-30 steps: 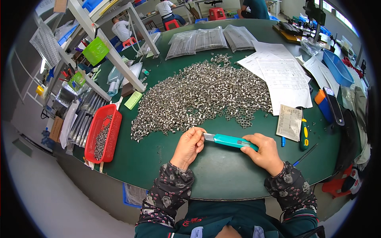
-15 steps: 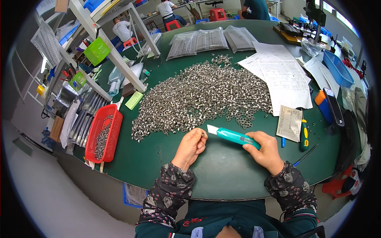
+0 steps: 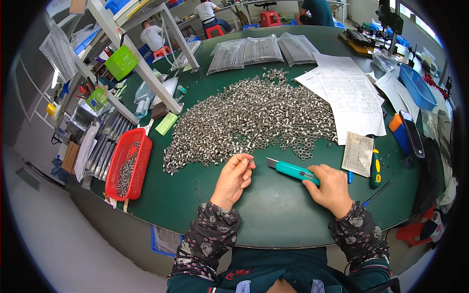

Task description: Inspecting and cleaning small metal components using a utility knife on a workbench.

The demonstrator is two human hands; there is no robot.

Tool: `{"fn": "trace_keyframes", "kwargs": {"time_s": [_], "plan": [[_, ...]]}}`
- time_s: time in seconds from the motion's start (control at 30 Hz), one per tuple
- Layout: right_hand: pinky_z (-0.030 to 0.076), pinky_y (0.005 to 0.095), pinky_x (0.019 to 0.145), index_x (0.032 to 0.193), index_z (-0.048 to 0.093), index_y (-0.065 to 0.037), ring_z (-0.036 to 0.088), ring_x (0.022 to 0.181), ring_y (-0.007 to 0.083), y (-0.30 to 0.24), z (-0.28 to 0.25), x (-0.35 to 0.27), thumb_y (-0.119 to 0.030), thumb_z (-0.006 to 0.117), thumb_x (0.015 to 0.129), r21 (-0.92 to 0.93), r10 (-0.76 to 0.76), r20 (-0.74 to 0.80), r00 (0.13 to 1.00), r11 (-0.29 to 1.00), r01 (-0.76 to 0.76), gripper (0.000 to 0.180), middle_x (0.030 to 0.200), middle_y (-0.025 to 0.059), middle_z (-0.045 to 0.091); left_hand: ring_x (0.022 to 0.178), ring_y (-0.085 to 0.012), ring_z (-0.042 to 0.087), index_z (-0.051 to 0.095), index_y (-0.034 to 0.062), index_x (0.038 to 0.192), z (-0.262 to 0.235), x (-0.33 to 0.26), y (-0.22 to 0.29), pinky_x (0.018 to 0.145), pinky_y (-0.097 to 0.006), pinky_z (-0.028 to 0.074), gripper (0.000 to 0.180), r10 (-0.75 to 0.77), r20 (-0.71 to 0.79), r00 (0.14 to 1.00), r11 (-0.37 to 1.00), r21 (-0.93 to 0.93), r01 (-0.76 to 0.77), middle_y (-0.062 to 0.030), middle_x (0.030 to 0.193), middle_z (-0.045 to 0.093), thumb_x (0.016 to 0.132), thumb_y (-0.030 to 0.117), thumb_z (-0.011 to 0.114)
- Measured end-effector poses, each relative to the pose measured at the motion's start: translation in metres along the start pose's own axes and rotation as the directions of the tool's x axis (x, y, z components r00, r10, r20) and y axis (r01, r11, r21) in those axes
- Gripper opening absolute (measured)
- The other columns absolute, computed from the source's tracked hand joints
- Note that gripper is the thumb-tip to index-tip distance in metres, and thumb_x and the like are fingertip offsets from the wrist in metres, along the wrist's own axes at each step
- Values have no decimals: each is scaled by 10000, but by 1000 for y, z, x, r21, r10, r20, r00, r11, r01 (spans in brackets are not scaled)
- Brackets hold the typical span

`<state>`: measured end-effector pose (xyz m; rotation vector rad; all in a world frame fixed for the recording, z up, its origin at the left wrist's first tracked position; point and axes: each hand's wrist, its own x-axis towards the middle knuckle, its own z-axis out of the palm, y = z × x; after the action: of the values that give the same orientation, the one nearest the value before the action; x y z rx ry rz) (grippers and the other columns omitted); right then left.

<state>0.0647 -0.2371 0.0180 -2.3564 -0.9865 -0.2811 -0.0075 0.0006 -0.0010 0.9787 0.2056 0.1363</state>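
Your right hand (image 3: 331, 188) grips the teal utility knife (image 3: 294, 171), now drawn farther away. Your left hand (image 3: 233, 179) pinches a metal ring (image 3: 250, 162); blade contact seems paused.

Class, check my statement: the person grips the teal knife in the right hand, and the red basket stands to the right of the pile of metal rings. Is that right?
Not quite: the head view shows the red basket left of the pile of metal rings. The right hand does grip the teal knife.
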Motion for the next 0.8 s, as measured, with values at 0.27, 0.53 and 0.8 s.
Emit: {"fn": "trace_keyframes", "kwargs": {"time_s": [0.27,0.53,0.8], "plan": [[430,366,531,843,602,-51,556,603,294,0,5,2,-217,645,679,338,44,-39,998,941,-29,237,702,110,572,550,-36,390,517,37,996,-1,0,1,391,-152,296,154,1,-15,1000,1000,-1,-1,-23,800,502,876,120,466],[446,354,570,852,606,-54,573,649,296,-1,3,2,-228,647,681,429,78,81,994,897,-106,247,739,121,593,561,-43,395,524,46,974,-5,2,-4,405,-155,305,129,40,-18,999,999,19,-40,-27,815,532,870,105,477],[444,359,589,844,602,-47,573,675,300,-1,3,2,-235,639,693,418,58,137,989,901,-111,244,739,122,593,551,-34,387,524,36,954,2,0,-2,404,-152,305,146,-4,-39,999,1000,16,5,-2,748,477,887,147,456]]}}
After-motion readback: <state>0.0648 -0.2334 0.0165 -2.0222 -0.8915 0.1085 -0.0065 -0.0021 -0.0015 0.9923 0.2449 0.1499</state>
